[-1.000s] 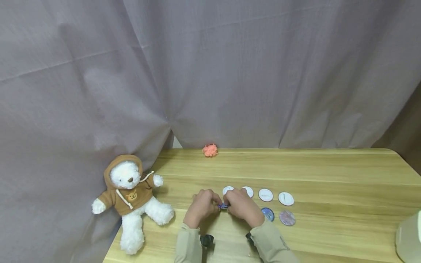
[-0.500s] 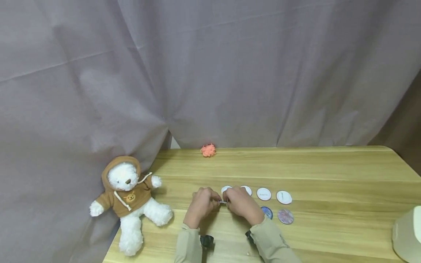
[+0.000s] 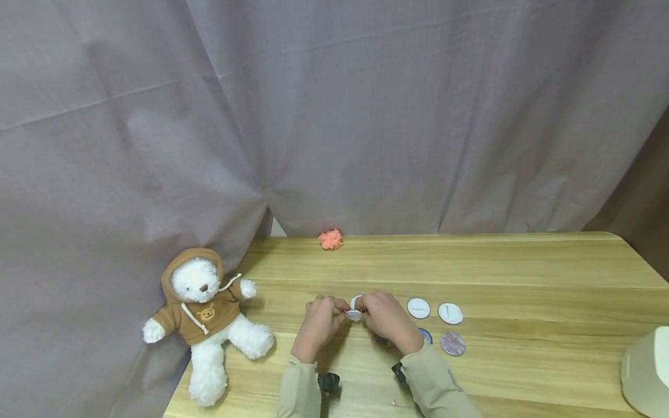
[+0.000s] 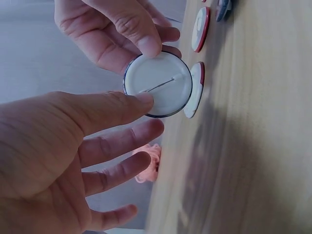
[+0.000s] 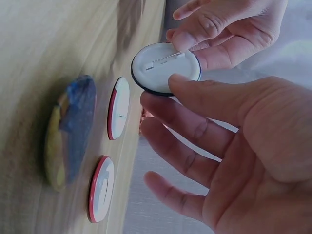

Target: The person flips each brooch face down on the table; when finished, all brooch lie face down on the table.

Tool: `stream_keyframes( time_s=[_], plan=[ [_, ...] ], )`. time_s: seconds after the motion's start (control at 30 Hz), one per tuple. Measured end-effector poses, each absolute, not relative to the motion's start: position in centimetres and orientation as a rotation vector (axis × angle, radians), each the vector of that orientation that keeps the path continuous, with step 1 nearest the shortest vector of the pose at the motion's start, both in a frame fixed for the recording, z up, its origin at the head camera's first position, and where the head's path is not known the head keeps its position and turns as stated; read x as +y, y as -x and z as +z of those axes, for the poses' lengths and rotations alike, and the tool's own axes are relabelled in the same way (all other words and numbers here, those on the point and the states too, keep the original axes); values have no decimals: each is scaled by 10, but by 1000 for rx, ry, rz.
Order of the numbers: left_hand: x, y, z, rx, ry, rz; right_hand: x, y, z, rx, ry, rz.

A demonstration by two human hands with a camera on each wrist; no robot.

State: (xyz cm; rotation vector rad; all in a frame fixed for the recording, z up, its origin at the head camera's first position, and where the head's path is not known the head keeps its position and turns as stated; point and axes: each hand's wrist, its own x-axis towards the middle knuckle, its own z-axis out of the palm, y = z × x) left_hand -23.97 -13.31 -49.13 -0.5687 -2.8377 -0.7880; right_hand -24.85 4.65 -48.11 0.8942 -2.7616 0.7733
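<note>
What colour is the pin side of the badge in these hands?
The badge is white on that side, clearest in the left wrist view.

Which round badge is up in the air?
The held badge, pinched by both the left hand and right hand, its white pin side showing. The other badges in sight lie on the table.

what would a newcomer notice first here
Probably the white teddy bear in a brown hoodie, sitting at the left end of the wooden table. Then the pin-back badge pinched between the left hand and right hand, its white back showing in both wrist views, and the fuzzy coral clump at the far edge.
</note>
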Motion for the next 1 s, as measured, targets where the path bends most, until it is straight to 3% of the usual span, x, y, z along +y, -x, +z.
stream_keyframes(
  time_s=[1.0],
  plan=[
    [-132, 240, -495, -2974, 617, -915, 38, 239, -479, -2885, -930, 844]
  ],
)
